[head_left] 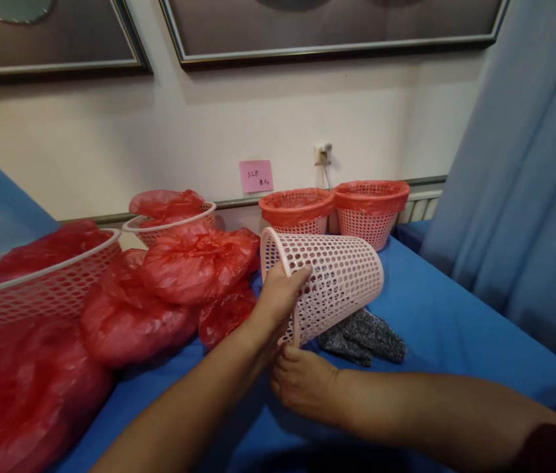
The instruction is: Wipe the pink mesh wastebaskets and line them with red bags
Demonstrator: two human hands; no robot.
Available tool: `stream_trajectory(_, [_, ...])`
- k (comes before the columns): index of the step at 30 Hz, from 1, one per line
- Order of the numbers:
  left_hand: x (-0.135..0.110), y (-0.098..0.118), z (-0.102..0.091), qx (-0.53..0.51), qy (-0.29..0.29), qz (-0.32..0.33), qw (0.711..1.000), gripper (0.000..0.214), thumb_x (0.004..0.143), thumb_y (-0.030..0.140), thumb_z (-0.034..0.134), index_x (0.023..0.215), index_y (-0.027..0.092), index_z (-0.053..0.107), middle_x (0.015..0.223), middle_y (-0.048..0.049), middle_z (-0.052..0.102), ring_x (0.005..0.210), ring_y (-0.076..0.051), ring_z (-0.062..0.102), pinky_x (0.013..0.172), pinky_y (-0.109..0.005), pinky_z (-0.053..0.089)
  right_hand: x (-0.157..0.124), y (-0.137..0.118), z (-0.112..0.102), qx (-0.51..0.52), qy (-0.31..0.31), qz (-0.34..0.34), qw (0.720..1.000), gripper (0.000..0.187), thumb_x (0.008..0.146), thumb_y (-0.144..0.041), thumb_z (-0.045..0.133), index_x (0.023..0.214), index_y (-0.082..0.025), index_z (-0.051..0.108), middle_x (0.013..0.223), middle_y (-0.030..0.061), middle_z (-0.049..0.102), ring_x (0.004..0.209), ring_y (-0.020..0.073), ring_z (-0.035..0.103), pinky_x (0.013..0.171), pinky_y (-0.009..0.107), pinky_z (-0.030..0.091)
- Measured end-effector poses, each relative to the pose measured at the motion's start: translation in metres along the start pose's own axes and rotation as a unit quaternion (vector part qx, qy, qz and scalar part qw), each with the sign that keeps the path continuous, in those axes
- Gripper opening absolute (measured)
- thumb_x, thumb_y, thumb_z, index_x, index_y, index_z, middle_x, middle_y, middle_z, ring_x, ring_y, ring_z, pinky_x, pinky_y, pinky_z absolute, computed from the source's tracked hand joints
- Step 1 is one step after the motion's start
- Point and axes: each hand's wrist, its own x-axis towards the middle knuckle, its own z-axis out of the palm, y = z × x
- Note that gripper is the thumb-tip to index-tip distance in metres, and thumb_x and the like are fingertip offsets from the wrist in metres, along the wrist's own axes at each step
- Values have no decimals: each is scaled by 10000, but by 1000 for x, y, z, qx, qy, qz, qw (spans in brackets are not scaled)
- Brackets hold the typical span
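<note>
A pale pink perforated plastic wastebasket [337, 276] lies tipped on its side, its mouth facing left. My left hand [278, 295] grips the rim, thumb on the outer wall and fingers inside the mouth. My right hand [302, 381] is closed at the lower edge of the same rim, its fingers curled around it. Under the wastebasket's right part is a crumpled dark grey speckled cloth [364, 336]. Tied-looking red plastic bags [199, 263] lie bunched just left of the wastebasket.
Two pink wastebaskets lined with red bags, one left [298, 209] and one right [371, 210], stand along the wall. Wider baskets [95, 263] holding red bags are at left. Everything rests on a blue-covered table [455, 315]. A blue curtain [519, 197] hangs at right; a pink note [255, 176] is on the wall.
</note>
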Motion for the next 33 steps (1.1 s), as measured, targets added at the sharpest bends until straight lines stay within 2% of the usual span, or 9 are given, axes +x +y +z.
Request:
stream_trajectory(3, [4, -8, -8, -5, 25, -6, 1000, 293, 768, 283, 745, 1008, 118, 708, 914, -101, 792, 761, -215, 732, 733, -329, 568, -44, -4, -7, 127, 59, 40, 989, 177, 979, -218, 531, 1042, -197, 695, 1040, 45, 713, 912, 190, 605, 885, 371, 485])
stream_trajectory(5, [1, -10, -16, -11, 25, -1, 1000, 292, 769, 291, 747, 1010, 130, 707, 901, -88, 792, 762, -216, 738, 729, -329, 574, -82, -2, -6, 193, 90, 144, 966, 203, 956, -185, 520, 1086, -181, 675, 1070, 74, 707, 926, 200, 609, 858, 387, 490])
stream_trajectory(9, [-3, -18, -28, -29, 2, -9, 1000, 382, 753, 346, 789, 1068, 148, 701, 904, -71, 794, 739, -208, 743, 749, -358, 605, -147, 21, 13, 155, 104, 406, 895, 246, 959, -165, 526, 1157, -185, 671, 1239, 140, 665, 1151, 281, 599, 968, 487, 482])
stream_trajectory(12, [-1, -37, -34, -12, -9, -2, 1000, 459, 745, 419, 814, 1102, 152, 704, 985, -94, 802, 813, -239, 760, 782, -391, 622, -166, 41, 31, 145, 61, 485, 860, 297, 950, -271, 612, 1233, -197, 660, 1391, 164, 583, 1278, 333, 550, 1028, 533, 482])
stream_trajectory(16, [5, -67, -40, 52, -23, 41, 998, 515, 738, 505, 822, 1097, 147, 733, 1097, -121, 796, 965, -284, 758, 900, -435, 615, -158, 52, 43, 224, 24, 509, 831, 554, 877, -268, 692, 1402, -183, 537, 1490, 178, 493, 1325, 310, 536, 1080, 492, 480])
stream_trajectory(21, [5, -103, -46, 116, 2, 92, 989, 487, 801, 531, 757, 1095, 142, 751, 1144, -124, 788, 1082, -298, 735, 1023, -472, 565, -171, 54, 30, 258, -12, 488, 834, 641, 798, -73, 589, 1425, -181, 511, 1377, 123, 616, 1249, 255, 591, 1067, 413, 475])
stream_trajectory(24, [1, -126, -48, 138, 30, 114, 983, 459, 847, 520, 712, 1112, 147, 751, 1144, -120, 790, 1105, -295, 732, 1044, -468, 555, -202, 62, 11, 147, -2, 532, 834, 631, 797, -43, 536, 1411, -188, 533, 1327, 120, 650, 1174, 275, 607, 1013, 445, 472])
stream_trajectory(28, [-1, -148, -49, 157, 8, 143, 977, 450, 890, 510, 669, 1156, 156, 749, 1157, -113, 788, 1094, -290, 739, 1050, -466, 557, -223, 70, -2, -36, 2, 596, 802, 613, 810, -31, 532, 1406, -171, 549, 1250, 171, 659, 1060, 321, 608, 897, 473, 478])
stream_trajectory(33, [-3, -153, -56, 183, -10, 150, 972, 461, 891, 527, 665, 1164, 167, 761, 1187, -106, 780, 1132, -302, 726, 1078, -479, 539, -199, 37, 14, 34, -22, 511, 859, 613, 866, -26, 476, 1440, -236, 527, 1287, 135, 667, 1149, 294, 610, 1011, 518, 425])
